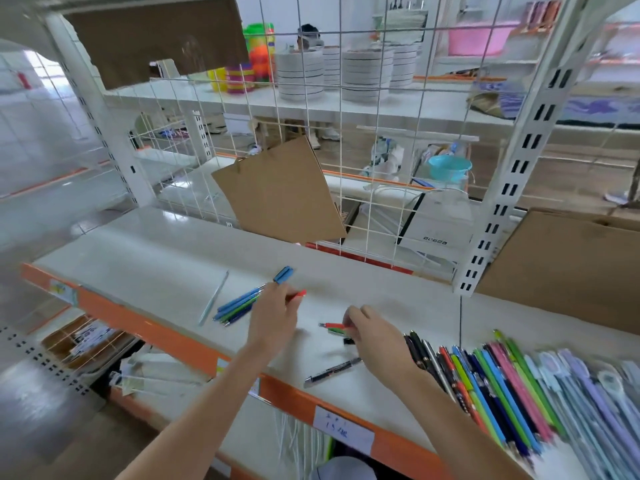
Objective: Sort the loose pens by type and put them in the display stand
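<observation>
A: Start at the fingers; what has each got?

B: The left hand curls round a red pen, whose tip pokes out up and to the right past the knuckles; the same hand sits on the near end of a blue-and-green bundle of pens, though whether it grips that bundle too I cannot tell. The right hand pinches a short red and green pair of pens at their right ends; those lie nearly level, tips toward the left.

A: And the rest?

B: The bundle's long axis runs from lower left up to upper right, blue caps farthest from the person; a black pen lies loose near the shelf's orange front edge, tilted the same way; a clear pen lies apart on the left. A broad row of sorted pens fans out on the right.

A: How to do this step well?

B: I would match red to red first; turn every tip the same way before laying it down; keep the piles well apart, so types do not mix. I see no display stand.
</observation>
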Tool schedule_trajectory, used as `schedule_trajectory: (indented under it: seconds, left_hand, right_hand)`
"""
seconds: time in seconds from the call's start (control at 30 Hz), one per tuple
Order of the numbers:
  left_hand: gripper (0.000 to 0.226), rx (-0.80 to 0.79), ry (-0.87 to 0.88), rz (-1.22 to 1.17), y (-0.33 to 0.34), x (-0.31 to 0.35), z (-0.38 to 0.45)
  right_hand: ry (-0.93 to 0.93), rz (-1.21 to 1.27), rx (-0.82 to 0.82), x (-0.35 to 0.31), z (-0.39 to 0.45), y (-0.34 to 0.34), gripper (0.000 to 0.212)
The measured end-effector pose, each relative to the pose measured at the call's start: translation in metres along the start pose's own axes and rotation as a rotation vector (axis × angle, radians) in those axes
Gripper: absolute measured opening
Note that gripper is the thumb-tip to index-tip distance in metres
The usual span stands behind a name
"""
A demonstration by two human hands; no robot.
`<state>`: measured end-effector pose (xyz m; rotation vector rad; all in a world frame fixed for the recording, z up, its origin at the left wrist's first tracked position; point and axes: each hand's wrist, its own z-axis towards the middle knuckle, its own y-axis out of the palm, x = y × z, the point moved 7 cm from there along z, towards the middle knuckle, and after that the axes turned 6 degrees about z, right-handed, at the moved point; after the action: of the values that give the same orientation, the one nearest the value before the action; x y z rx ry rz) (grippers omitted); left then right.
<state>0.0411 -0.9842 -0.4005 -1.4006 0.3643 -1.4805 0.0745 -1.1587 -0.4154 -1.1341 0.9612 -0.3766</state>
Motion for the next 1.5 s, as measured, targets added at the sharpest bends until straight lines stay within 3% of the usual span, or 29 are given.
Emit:
schedule_trajectory:
  seconds: [0.17,0.27,0.4,0.6,0.9,1.0,1.17,1.37,1.5]
  left_hand:
    - [0.013,-0.061,0.042,-0.048,0.017,0.036,-0.046]
    - [0.015,-0.086,0.070,-0.033,0.024,0.050,-0.064]
    - [0.016,-0.126,0.118,0.007,0.033,0.062,-0.084]
    - [0.022,-0.185,0.248,0.132,0.044,0.075,-0.097]
    - [0.022,-0.088,0.284,0.078,0.048,0.073,-0.108]
    - [0.019,-0.055,0.301,0.090,0.048,0.074,-0.110]
    - [0.029,-0.067,0.272,0.150,0.049,0.073,-0.108]
    - [0.020,-0.083,0.273,0.247,0.053,0.077,-0.096]
    - [0.018,-0.054,0.256,0.323,0.055,0.075,-0.084]
  right_hand:
    - [-0.205,-0.057,-0.119,-0.005,-0.044,-0.001,0.019]
    - [-0.196,-0.093,-0.216,0.003,-0.056,0.008,0.027]
    - [-0.115,0.245,-0.045,0.008,-0.062,0.001,0.027]
    - [0.129,0.403,0.180,0.020,-0.080,-0.008,0.020]
    - [0.143,0.422,0.123,0.020,-0.081,-0.006,0.005]
    - [0.141,0.461,0.164,0.024,-0.080,-0.006,0.009]
    - [0.249,0.832,0.338,0.035,-0.089,-0.021,0.012]
    - [0.169,0.864,0.417,0.034,-0.090,-0.028,0.012]
    - [-0.032,0.630,0.409,0.017,-0.091,-0.029,0.015]
